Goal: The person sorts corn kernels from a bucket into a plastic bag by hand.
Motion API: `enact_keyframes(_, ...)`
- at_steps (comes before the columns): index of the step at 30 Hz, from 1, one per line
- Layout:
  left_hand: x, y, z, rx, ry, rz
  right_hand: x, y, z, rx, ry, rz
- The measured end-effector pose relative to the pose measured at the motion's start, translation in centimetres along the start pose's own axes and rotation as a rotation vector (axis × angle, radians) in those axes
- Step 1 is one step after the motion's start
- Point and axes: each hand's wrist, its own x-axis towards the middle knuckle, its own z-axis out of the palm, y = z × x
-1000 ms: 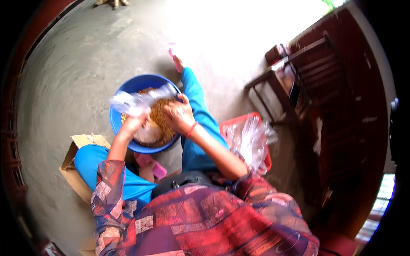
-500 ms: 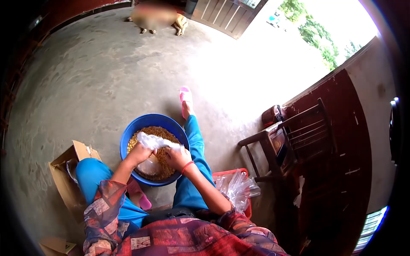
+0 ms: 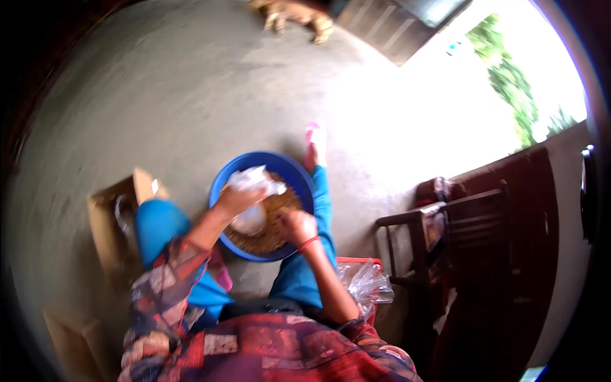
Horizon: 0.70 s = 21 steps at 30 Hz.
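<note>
A blue basin (image 3: 301, 181) stands between my legs, with yellow-brown grains or kernels (image 3: 270, 237) in it. Over its left side, my left hand (image 3: 240, 200) is closed round a thin clear plastic bag (image 3: 249, 177), whose crumpled top sticks out past the fingers. Below that hand a pale, rounded see-through shape (image 3: 249, 220) rests over the grains; I cannot tell whether it is the bag's lower part or a separate bowl. My right hand (image 3: 296, 227), a red band at its wrist, is curled closed above the basin's right side. Motion blur hides what its fingers hold, if anything.
Open cardboard boxes (image 3: 105, 219) stand to my left. By my right leg a red crate (image 3: 377, 262) holds clear plastic bags (image 3: 369, 283). A wooden chair (image 3: 407, 223) is on the right. A dog (image 3: 296, 16) lies at the back near the door (image 3: 394, 28).
My right hand has come away from the bag and moved right and down. My left hand keeps the bag. The whole view has shifted, with things now further right.
</note>
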Motion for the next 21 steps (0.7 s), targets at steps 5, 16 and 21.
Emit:
enact_keyframes(5, 0.8, -0.5, -1.1, 0.710, 0.008, 0.903, 0.2, 0.1, 0.4, 0.099, 0.066, -0.049)
enact_keyframes(16, -0.8, 0.3, 1.4, 0.060, -0.250, 0.203, 0.5, -2.7, 2.9, 1.095, -0.205, 0.139)
enact_keyframes(21, -1.0, -0.8, 1.5, 0.545, 0.064, 0.507, 0.9, -1.5, 2.5, 1.014, 0.070, 0.096)
